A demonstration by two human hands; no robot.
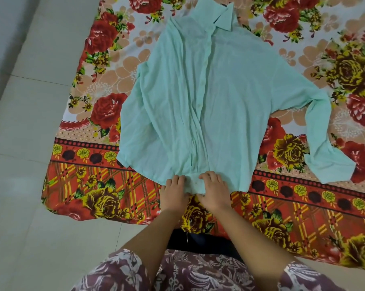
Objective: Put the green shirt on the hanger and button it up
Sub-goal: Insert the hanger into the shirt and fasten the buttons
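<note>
Fingers (178,179) of both hands curl onto the near hem of the one shirt (209,101), left hand (174,193) and right hand (214,191) side by side, whether pinching I cannot tell. The thin, crinkled mint-green shirt lies flat, collar far, on a floral sheet (97,114) over pale tiles (19,185).

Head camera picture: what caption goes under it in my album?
Both hands, left and right, at the hem of a green shirt spread on a flowery sheet.

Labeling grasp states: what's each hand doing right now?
Left hand: fingers on the green shirt hem, grip cannot be told.
Right hand: same.
</note>
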